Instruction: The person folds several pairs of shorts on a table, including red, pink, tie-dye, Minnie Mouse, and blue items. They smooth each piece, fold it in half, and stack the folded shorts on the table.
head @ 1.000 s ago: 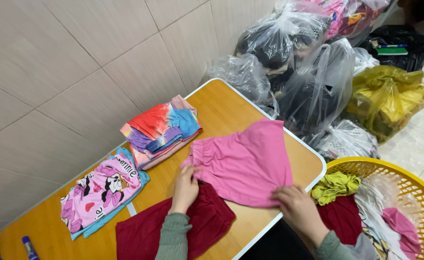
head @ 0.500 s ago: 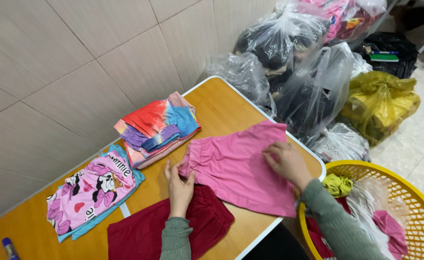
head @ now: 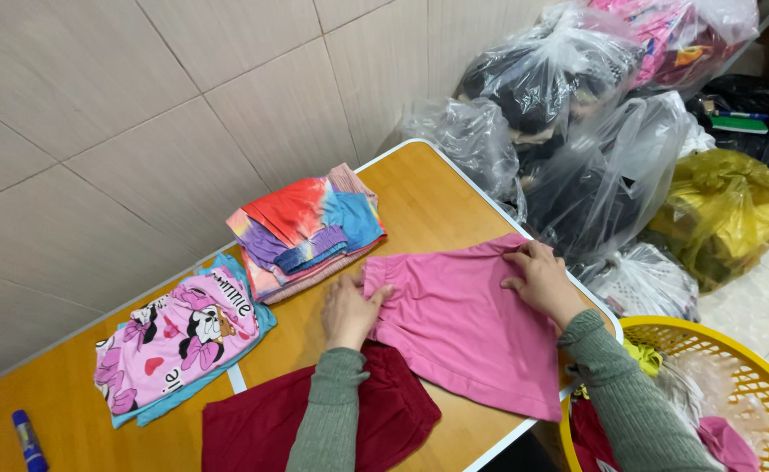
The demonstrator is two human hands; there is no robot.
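Observation:
A pink garment [head: 467,328] lies spread on the wooden table [head: 419,197]. My left hand [head: 349,310] presses on its left corner, thumb over the cloth. My right hand [head: 540,278] rests flat on its upper right edge near the table's rim. Neither hand grips anything; both lie on the pink cloth with fingers apart. A dark red garment [head: 306,419] lies under my left forearm, partly beneath the pink one.
A folded tie-dye stack [head: 306,227] and a folded pink cartoon-print piece [head: 179,345] sit by the tiled wall. A blue marker [head: 28,439] lies at the left. A yellow laundry basket [head: 743,376] with clothes stands at the right. Several filled plastic bags [head: 577,149] crowd behind the table.
My right hand has moved from the basket side up onto the pink garment's far edge. The pink garment has been smoothed out flatter. My left hand has stayed on its left corner.

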